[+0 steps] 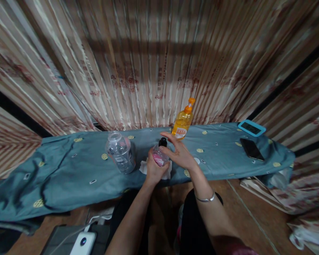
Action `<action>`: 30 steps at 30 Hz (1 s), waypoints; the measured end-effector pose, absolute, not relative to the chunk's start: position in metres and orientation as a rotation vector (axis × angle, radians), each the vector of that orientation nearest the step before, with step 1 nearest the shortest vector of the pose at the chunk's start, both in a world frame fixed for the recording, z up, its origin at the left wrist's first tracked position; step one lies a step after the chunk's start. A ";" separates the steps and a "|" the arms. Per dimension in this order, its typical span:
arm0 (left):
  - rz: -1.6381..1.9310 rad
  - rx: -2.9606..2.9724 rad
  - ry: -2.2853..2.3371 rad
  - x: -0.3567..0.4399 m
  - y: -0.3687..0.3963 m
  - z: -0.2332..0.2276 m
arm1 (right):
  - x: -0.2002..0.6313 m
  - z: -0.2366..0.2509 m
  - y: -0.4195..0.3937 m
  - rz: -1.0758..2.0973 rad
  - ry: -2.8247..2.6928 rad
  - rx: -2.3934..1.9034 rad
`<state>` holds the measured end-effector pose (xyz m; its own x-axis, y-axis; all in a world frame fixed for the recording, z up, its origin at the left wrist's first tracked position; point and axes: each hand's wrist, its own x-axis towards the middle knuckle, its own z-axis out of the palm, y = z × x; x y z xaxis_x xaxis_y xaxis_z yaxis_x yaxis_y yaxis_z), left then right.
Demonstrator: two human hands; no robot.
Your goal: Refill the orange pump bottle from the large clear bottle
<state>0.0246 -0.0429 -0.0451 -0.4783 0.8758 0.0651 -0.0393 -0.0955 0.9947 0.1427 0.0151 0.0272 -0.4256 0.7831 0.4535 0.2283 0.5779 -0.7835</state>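
My left hand [153, 169] grips a small clear bottle [158, 156] with a pink label and a black cap, holding it upright over a white tissue [144, 166] on the blue-grey cloth [69, 166]. My right hand [178, 151] hovers beside the bottle with its fingers spread; its fingertips are close to the black cap. Whether they touch the cap I cannot tell. A metal bangle sits on my right wrist.
A large clear plastic jar [120, 152] stands left of my hands. An orange pump bottle [183, 120] stands behind them. At the right lie a black phone [251, 148] and a blue-framed clock [251, 128]. Striped curtains hang behind. A white device [83, 243] lies on the floor.
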 end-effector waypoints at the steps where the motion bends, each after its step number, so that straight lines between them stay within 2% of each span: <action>1: 1.665 0.944 1.474 0.025 -0.043 -0.045 | 0.141 0.028 0.014 0.779 -1.928 -0.865; 5: 1.667 0.924 1.462 0.025 -0.042 -0.046 | 0.134 0.028 0.011 0.681 -1.872 -1.005; 11: 1.580 1.128 1.570 0.023 -0.040 -0.055 | 0.140 0.034 0.008 0.781 -2.031 -0.837; 17: 1.485 1.283 1.684 0.020 -0.038 -0.064 | 0.134 0.030 0.007 0.662 -1.862 -1.030; 23: 1.509 1.337 1.656 0.020 -0.037 -0.067 | 0.142 0.033 0.011 0.799 -2.010 -0.877; 30: 1.523 1.321 1.693 0.021 -0.035 -0.073 | 0.135 0.030 0.008 0.676 -1.830 -1.047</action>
